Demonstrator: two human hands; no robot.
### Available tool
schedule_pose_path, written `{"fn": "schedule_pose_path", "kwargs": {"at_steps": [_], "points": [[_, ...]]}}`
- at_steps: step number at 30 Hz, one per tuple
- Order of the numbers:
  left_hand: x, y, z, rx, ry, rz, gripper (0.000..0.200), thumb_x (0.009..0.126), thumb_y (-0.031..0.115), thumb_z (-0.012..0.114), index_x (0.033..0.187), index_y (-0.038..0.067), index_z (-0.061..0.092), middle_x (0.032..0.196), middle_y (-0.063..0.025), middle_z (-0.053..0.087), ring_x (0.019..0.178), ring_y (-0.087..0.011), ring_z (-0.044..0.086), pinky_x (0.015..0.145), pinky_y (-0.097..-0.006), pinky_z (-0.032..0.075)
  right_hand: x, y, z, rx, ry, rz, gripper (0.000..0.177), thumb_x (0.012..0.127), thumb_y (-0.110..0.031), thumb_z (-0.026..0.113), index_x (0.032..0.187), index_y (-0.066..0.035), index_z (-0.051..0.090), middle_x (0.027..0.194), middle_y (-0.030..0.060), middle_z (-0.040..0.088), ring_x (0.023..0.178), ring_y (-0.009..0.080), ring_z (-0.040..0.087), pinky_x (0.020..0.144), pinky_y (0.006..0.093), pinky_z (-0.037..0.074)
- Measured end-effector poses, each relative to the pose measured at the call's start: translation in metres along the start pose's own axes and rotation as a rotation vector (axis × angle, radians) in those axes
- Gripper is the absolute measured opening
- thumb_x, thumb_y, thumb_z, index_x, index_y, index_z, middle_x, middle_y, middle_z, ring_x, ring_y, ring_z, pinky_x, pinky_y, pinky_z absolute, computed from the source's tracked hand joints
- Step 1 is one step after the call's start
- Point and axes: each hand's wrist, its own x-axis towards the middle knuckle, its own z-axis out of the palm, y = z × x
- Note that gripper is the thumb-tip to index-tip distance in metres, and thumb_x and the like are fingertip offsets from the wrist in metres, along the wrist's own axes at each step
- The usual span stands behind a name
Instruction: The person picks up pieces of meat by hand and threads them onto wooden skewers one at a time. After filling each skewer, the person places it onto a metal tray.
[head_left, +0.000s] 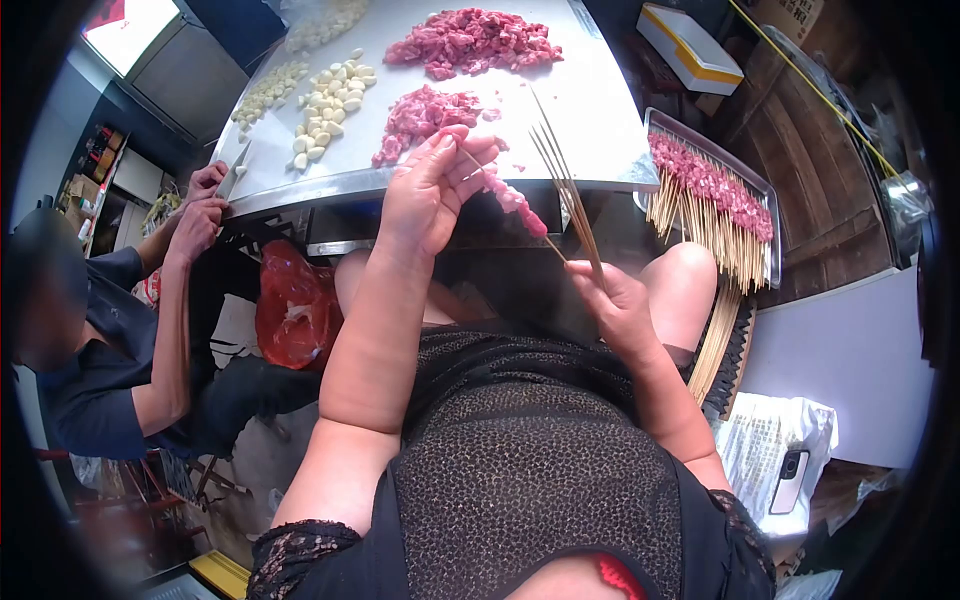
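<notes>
My left hand (432, 190) is raised over the near edge of the table, its thumb and forefinger closed at the tip end of a meat skewer (518, 206). Several pink meat pieces are threaded along that skewer, which slants down to the right. Its lower end sits between the thumb and fingers of my right hand (612, 305). The same hand also grips a bundle of bare bamboo skewers (570, 190) that point up and fan out slightly. Just beyond my left hand lies a smaller pile of cut meat (430, 115). Whether a loose piece is in my left fingers is hidden.
A larger meat pile (475, 42) and peeled garlic cloves (330, 105) lie on the white table (600, 110). At right, a metal tray (775, 230) holds finished skewers. A co-worker's hands (200, 215) hold a knife at left. A red plastic bag (295, 305) hangs below the table.
</notes>
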Motion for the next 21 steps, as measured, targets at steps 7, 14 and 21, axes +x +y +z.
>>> {"fn": "schedule_pose_path", "kwargs": {"at_steps": [7,14,21], "points": [[0.001,-0.013,0.002,0.078,-0.073,-0.047,0.025,0.098,0.012,0.042,0.116,-0.003,0.051,0.113,-0.0223,0.06,0.105,-0.0292,0.06,0.088,-0.0421,0.051,0.001,-0.008,-0.002,0.155,-0.082,0.023,0.018,0.092,-0.009,0.057,0.108,-0.003,0.064,0.066,-0.007,0.048,0.055,0.0007,0.041,0.049,0.0177,0.034],[-0.002,-0.02,-0.001,0.011,-0.138,-0.179,0.034,0.099,0.02,0.04,0.122,-0.004,0.045,0.122,-0.0199,0.055,0.111,-0.0277,0.056,0.092,-0.0445,0.047,0.0,-0.005,-0.002,0.214,-0.084,0.064,0.019,0.093,-0.009,0.056,0.109,-0.002,0.063,0.065,-0.0061,0.048,0.055,0.0012,0.041,0.05,0.0178,0.035],[-0.014,-0.056,0.022,-0.044,-0.033,-0.192,0.045,0.097,0.039,0.044,0.122,0.002,0.042,0.101,-0.0144,0.059,0.096,-0.0246,0.059,0.084,-0.0395,0.049,0.001,-0.002,0.007,0.006,0.008,-0.015,0.019,0.092,-0.01,0.058,0.109,-0.005,0.065,0.064,-0.0071,0.05,0.056,0.0008,0.043,0.05,0.0185,0.037]]}}
